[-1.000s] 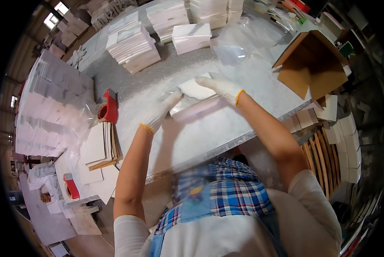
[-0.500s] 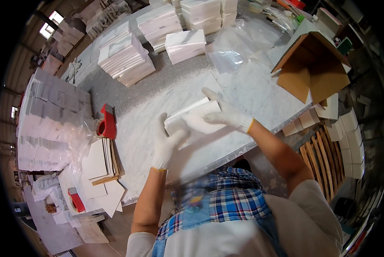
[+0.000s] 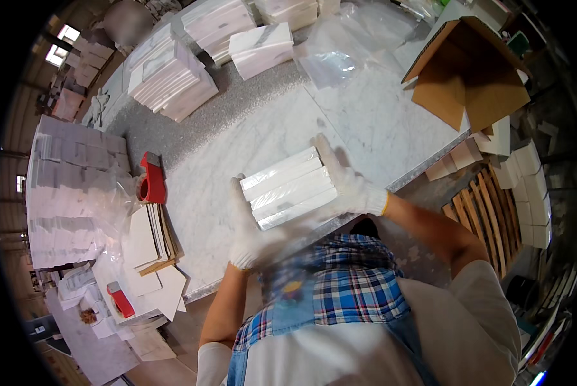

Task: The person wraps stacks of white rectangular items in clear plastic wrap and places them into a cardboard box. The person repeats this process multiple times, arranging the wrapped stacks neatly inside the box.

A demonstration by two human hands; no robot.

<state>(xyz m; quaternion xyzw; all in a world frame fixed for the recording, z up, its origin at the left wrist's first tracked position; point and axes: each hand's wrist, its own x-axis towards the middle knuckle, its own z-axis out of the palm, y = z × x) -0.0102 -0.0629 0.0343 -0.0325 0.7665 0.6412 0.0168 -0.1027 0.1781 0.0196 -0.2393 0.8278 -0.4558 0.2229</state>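
A small stack of white marble tiles (image 3: 287, 186) stands between my two gloved hands, with its narrow edges facing up. A glossy sheen on those edges looks like clear plastic film. My left hand (image 3: 244, 235) is pressed along the stack's left end and near corner, somewhat blurred. At the right end, my right hand (image 3: 349, 186) grips the stack, its fingers reaching past the far corner and its thumb side along the near edge. Below the tiles is a pale marble slab (image 3: 217, 167) covering the worktop; whether they rest on it I cannot tell.
A red tape dispenser (image 3: 152, 181) and cardboard sheets (image 3: 148, 238) lie left. An open cardboard box (image 3: 494, 96) stands at the right edge. Tile stacks (image 3: 172, 80), a smaller tile block (image 3: 261, 48) and clear plastic bags (image 3: 340, 48) occupy the far side. A wooden pallet (image 3: 484, 215) is below right.
The tiles have turned in my hands: a broad face showed before, and now several edges face up. My left hand has slid down along the near corner. The whole view has shifted slightly.
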